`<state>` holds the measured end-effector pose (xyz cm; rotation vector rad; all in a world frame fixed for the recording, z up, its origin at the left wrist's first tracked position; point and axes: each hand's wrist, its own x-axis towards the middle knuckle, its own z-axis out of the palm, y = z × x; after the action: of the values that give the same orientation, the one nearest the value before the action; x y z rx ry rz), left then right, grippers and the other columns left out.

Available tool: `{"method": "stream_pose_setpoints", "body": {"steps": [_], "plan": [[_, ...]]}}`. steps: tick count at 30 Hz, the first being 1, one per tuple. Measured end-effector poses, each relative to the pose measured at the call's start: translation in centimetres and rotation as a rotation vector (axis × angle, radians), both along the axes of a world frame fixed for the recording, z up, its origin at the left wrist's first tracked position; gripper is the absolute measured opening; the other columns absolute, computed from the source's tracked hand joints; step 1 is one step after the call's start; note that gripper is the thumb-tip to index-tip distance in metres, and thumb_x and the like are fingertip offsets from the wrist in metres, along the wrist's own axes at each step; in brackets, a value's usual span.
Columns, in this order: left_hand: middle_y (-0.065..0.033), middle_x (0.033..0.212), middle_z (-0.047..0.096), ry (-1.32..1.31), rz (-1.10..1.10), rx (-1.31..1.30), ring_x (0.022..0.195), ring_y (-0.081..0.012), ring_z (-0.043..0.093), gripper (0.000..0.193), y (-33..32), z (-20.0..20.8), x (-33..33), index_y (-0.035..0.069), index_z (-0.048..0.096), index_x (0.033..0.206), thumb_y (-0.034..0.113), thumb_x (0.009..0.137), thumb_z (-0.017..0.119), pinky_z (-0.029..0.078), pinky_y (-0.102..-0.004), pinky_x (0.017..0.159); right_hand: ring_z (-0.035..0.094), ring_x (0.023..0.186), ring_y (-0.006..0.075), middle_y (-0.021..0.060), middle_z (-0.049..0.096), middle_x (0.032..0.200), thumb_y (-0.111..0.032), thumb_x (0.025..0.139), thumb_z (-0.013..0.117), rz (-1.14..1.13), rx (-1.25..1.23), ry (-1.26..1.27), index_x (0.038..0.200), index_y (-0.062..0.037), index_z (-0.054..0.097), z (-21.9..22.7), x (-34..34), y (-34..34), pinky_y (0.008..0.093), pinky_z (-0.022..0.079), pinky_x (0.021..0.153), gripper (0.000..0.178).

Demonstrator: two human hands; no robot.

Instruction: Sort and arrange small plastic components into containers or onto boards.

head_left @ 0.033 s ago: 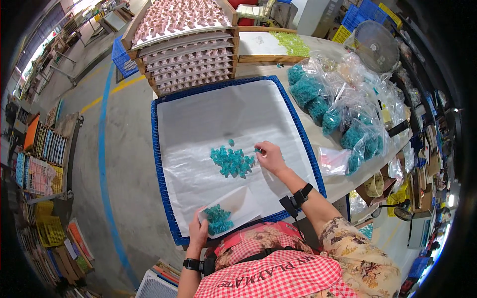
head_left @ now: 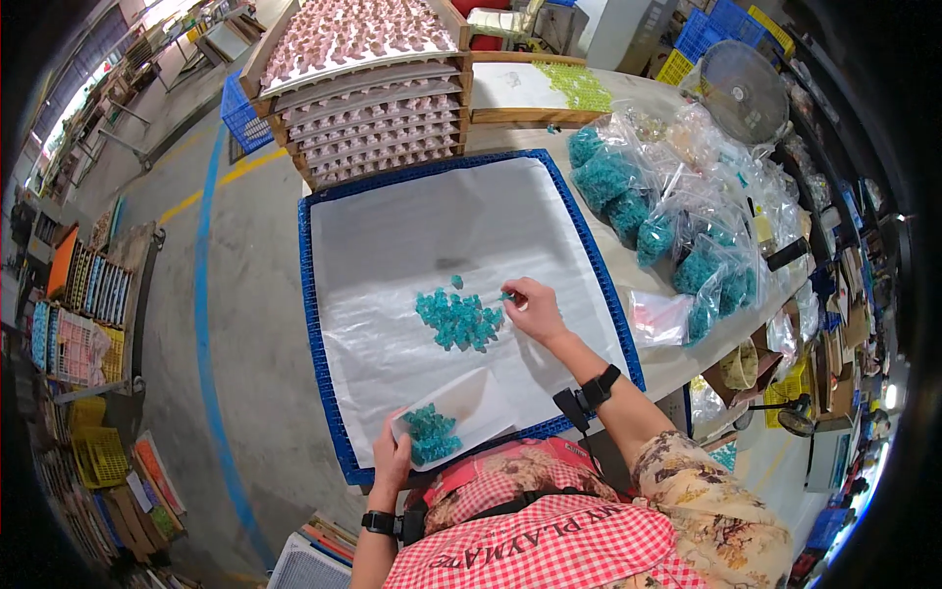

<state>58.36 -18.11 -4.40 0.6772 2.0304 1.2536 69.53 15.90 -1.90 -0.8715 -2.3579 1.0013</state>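
A white sheet [head_left: 392, 236] lines a blue tray [head_left: 311, 294] in front of me. Near its middle lies a loose pile of small teal pieces [head_left: 456, 319], with one separate teal piece [head_left: 456, 282] just beyond it. My right hand [head_left: 533, 312] pinches a small teal piece [head_left: 506, 296] at the pile's right side. At the tray's near left, my left hand [head_left: 392, 454] is closed on the edge of a translucent plastic bag [head_left: 481, 407], which lies flat with more teal pieces [head_left: 430, 434] inside. The exact shape of the pieces is too small to make out.
Stacked wooden trays of pinkish pieces [head_left: 363, 108] stand beyond the blue tray. Clear bags full of teal pieces [head_left: 628, 201] crowd the table on the right, below a round fan [head_left: 743, 93]. A blue crate [head_left: 245, 113] sits on the floor at far left.
The right hand has shifted very slightly, and the teal piece in its fingertips has turned a little. My left hand, the bag and the pile look the same.
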Motion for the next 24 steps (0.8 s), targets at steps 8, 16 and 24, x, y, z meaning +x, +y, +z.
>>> {"method": "stream_pose_setpoints", "body": {"steps": [8, 16, 24], "plan": [[-0.0161, 0.096, 0.066, -0.004, 0.016, -0.013, 0.086, -0.0262, 0.064, 0.045, 0.9, 0.4, -0.2, 0.007, 0.054, 0.123, 0.012, 0.080, 0.044, 0.048, -0.0352, 0.079, 0.061, 0.076, 0.0116, 0.0044, 0.065, 0.092, -0.008, 0.078, 0.072, 0.543, -0.537, 0.004, 0.099, -0.0032, 0.068, 8.6, -1.6, -5.8, 0.0244, 0.050, 0.063, 0.022], [-0.0173, 0.101, 0.065, 0.019, 0.013, 0.068, 0.092, -0.0251, 0.063, 0.045, 0.9, -0.5, -0.1, 0.004, 0.054, 0.122, 0.010, 0.079, 0.044, 0.047, -0.0335, 0.084, 0.056, 0.092, 0.0333, 0.0146, 0.056, 0.091, -0.016, 0.072, 0.073, 0.020, 0.156, -0.163, 0.094, -0.0025, 0.065, -2.2, -0.8, -0.9, 0.0398, 0.047, 0.082, 0.027], [-0.0174, 0.100, 0.065, -0.046, 0.022, 0.009, 0.092, -0.0249, 0.063, 0.044, 0.6, -0.4, -0.2, 0.004, 0.054, 0.122, 0.012, 0.080, 0.044, 0.047, -0.0331, 0.083, 0.058, 0.082, 0.0312, 0.0152, 0.055, 0.086, -0.006, 0.072, 0.067, 0.135, -0.094, -0.133, 0.090, -0.0021, 0.063, -2.7, 0.0, -0.6, 0.0394, 0.048, 0.076, 0.018]]}}
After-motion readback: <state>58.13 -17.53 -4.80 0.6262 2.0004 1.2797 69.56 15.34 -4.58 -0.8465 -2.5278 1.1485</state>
